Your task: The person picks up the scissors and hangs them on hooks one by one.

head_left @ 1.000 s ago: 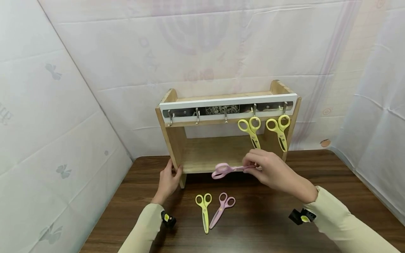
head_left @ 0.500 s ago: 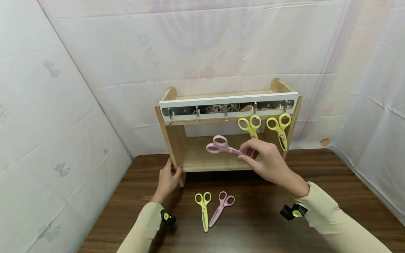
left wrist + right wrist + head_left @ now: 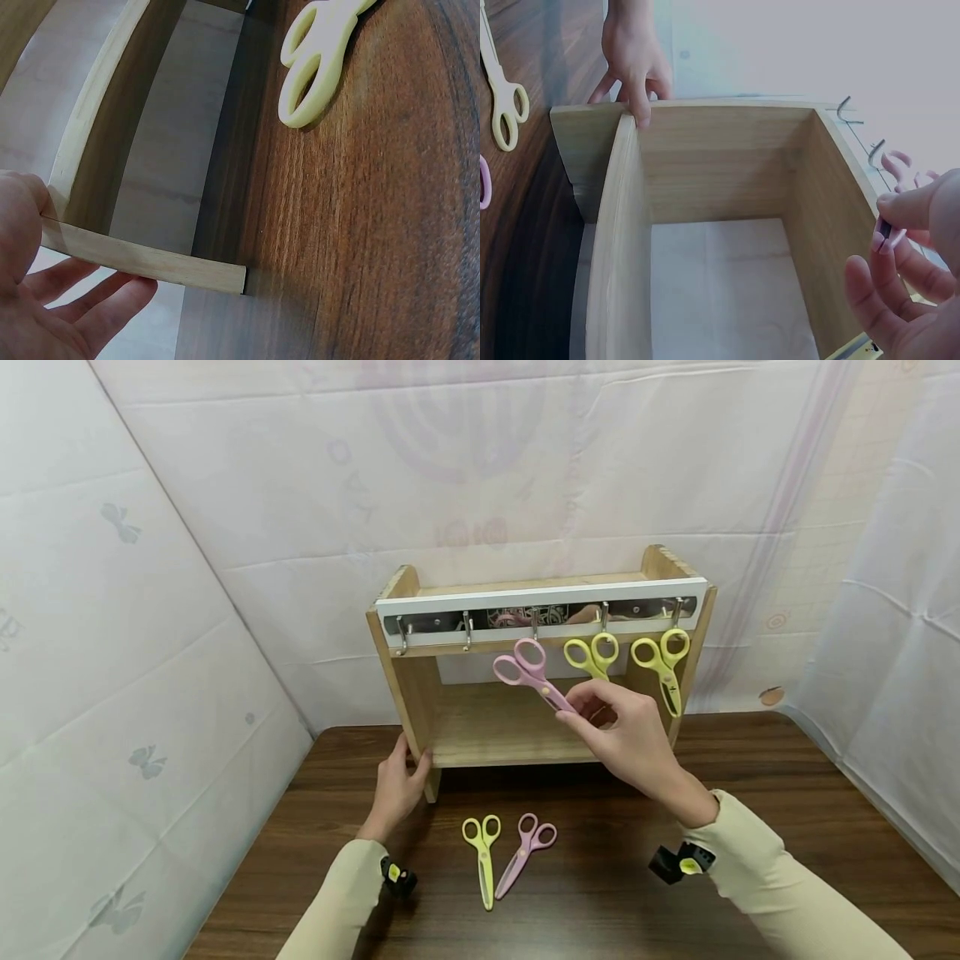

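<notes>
Pink scissors (image 3: 534, 673) are pinched by the blades in my right hand (image 3: 633, 739), handles up and leaning left, just below the middle hook (image 3: 536, 620) in the head view. Whether a handle ring touches that hook I cannot tell. My left hand (image 3: 397, 789) grips the left side panel of a small wooden shelf (image 3: 487, 722); in the left wrist view its fingers (image 3: 112, 307) lie against the outer face. Two yellow scissors, one (image 3: 592, 653) partly behind my right hand and another (image 3: 663, 665) at the far right, hang from the hook rail (image 3: 442, 625).
On the dark wood table (image 3: 600, 877), in front of the shelf, lie yellow scissors (image 3: 484, 860) and a second pair of pink scissors (image 3: 522, 857), side by side. The two left hooks (image 3: 468, 631) hold nothing. White patterned sheets (image 3: 487, 468) stand behind and beside the table.
My right hand has raised the pink scissors from near the lower board up to the hook rail, turning the handles upward. The left hand stays on the panel.
</notes>
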